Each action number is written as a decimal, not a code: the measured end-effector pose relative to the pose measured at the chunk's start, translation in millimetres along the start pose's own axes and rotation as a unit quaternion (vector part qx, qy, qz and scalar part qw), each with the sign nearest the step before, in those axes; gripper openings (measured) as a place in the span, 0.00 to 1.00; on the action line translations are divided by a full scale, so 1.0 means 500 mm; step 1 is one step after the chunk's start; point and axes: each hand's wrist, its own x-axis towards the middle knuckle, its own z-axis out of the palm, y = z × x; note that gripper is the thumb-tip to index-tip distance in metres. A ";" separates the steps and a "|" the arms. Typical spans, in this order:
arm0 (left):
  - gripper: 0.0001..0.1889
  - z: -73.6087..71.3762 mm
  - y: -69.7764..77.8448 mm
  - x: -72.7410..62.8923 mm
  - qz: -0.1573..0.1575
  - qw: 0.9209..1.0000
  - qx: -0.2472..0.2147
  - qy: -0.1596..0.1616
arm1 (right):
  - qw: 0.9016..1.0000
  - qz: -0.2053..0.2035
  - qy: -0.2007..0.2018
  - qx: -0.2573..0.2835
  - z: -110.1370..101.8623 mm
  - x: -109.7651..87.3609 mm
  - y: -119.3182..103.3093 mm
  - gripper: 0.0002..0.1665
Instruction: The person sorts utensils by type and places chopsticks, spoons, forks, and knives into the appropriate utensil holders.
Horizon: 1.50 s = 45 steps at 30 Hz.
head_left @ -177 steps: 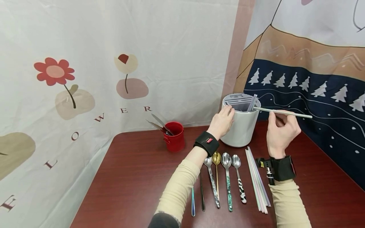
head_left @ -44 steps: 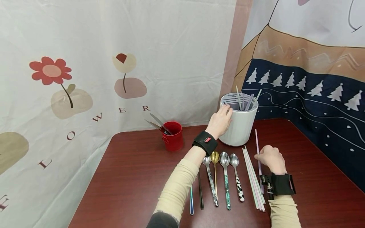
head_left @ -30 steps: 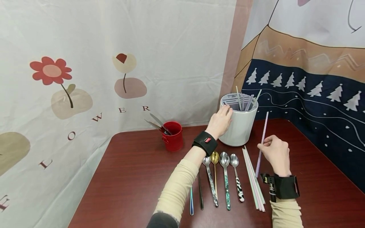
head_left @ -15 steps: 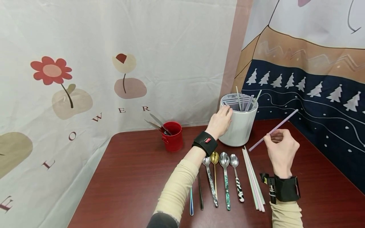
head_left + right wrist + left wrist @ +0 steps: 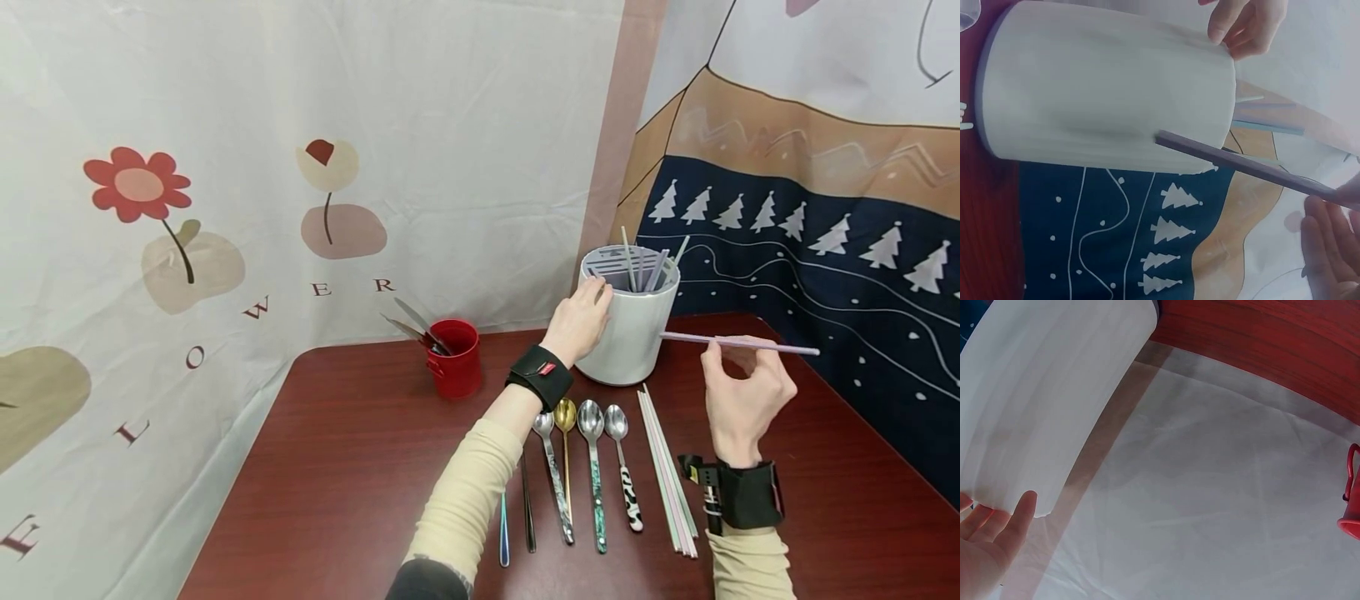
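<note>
A lilac chopstick (image 5: 686, 337) is pinched between the thumb and fingers of my right hand (image 5: 746, 392). It lies nearly level, its left end overlapping the side of a white utensil holder (image 5: 630, 337) in the head view. My left hand (image 5: 579, 321) grips that holder's rim, with the thumb (image 5: 1021, 519) against the outer wall in the left wrist view. Several chopsticks (image 5: 628, 254) poke up from the holder's front compartment, beside its slotted grey top (image 5: 618, 257). On the table, below my right hand's left side, lies a loose bundle of pale chopsticks (image 5: 666, 471).
A row of spoons lies before the holder: marbled-handled (image 5: 556, 483), gold (image 5: 566, 417), teal-handled (image 5: 597, 475) and cow-patterned (image 5: 628, 483). Dark (image 5: 528, 508) and blue (image 5: 504, 529) handles show partly behind my left arm. A red cup (image 5: 459, 371) with knives (image 5: 414, 315) stands left.
My right hand has picked the lilac chopstick off the table, lifted it and turned it from upright to nearly level beside the holder. My left hand has stayed at the rim.
</note>
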 end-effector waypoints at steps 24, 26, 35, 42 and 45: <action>0.23 0.006 0.000 0.003 0.003 1.000 0.005 0.008 | 0.992 -0.008 0.053 0.115 0.054 0.037 0.000 0.09; 0.22 0.006 0.001 0.002 0.003 1.000 0.005 0.011 | 0.995 -0.011 0.038 0.093 0.062 0.049 0.000 0.09; 0.22 0.003 0.002 0.002 0.005 1.000 0.006 0.011 | 0.997 -0.060 -0.025 -0.038 0.081 0.092 -0.012 0.14; 0.22 0.001 0.001 0.002 0.002 1.000 0.009 0.016 | 0.990 -0.069 -0.079 -0.093 0.098 0.108 -0.020 0.17; 0.22 0.001 0.001 0.002 0.004 1.000 0.006 0.015 | 0.988 -0.065 -0.097 -0.105 0.104 0.108 -0.015 0.17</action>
